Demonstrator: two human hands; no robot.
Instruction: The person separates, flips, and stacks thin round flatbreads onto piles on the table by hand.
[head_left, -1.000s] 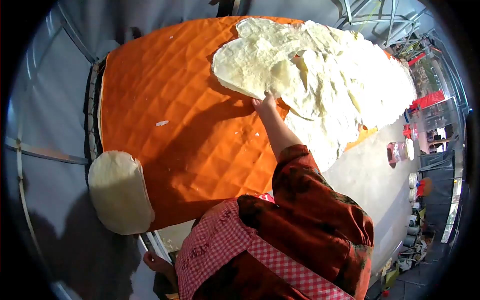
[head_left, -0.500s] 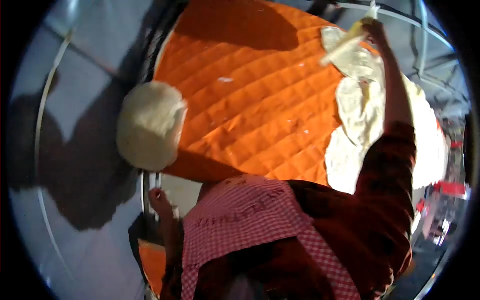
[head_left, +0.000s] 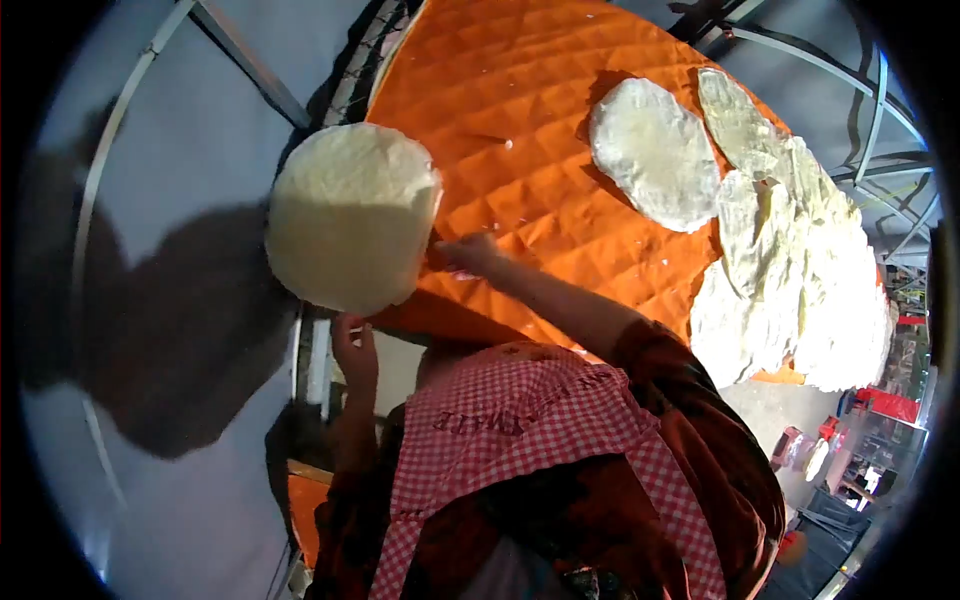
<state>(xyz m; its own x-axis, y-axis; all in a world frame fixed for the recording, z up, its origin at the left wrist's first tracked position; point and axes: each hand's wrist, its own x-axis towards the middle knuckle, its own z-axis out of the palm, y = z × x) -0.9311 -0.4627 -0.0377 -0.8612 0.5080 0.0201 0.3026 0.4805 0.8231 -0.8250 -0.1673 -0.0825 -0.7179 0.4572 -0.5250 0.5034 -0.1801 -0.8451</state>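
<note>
A round, pale flatbread lies at the left end of the orange quilted cloth; its right edge looks thick, but I cannot tell how many layers it has. Curled fingers of my left hand pinch at its lower edge. My right hand reaches across the cloth to the flatbread's right edge, fingers drawn together; whether they grip the edge is unclear. Another thin flatbread lies flat on the cloth to the right, beside several overlapping sheets.
Metal frame bars and grey sheeting stand beyond the cloth on the left. Curved rails run along the upper right. White crumbs dot the cloth. Red objects appear farther off at the right.
My right hand has swung left from the far-right sheets; the thin stick it held is out of sight. A flatbread now lies beside the sheets. My left hand has risen to the left flatbread.
</note>
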